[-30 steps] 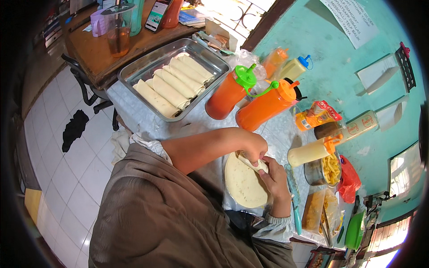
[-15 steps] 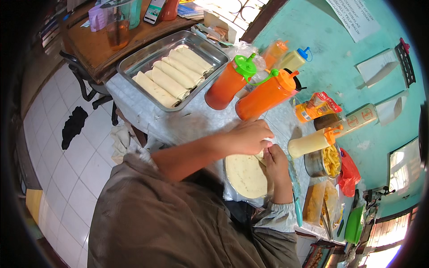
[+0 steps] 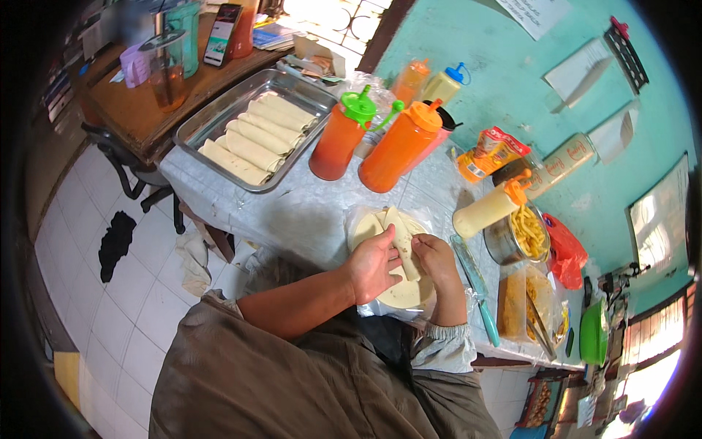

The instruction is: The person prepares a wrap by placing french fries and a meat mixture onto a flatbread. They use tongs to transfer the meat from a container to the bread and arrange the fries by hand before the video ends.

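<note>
Bright daylight from the top window, strong fisheye bending, dark vignetted rim.

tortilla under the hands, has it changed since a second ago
Yes. The flat tortilla now has one side folded up into a strip between the left hand and right hand, pointing toward the cream squeeze bottle; earlier it lay round and open.

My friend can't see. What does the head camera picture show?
Two bare hands, left hand and right hand, roll a pale flatbread on a grey table. Behind stand two orange squeeze bottles and a metal tray of finished rolls.
</note>
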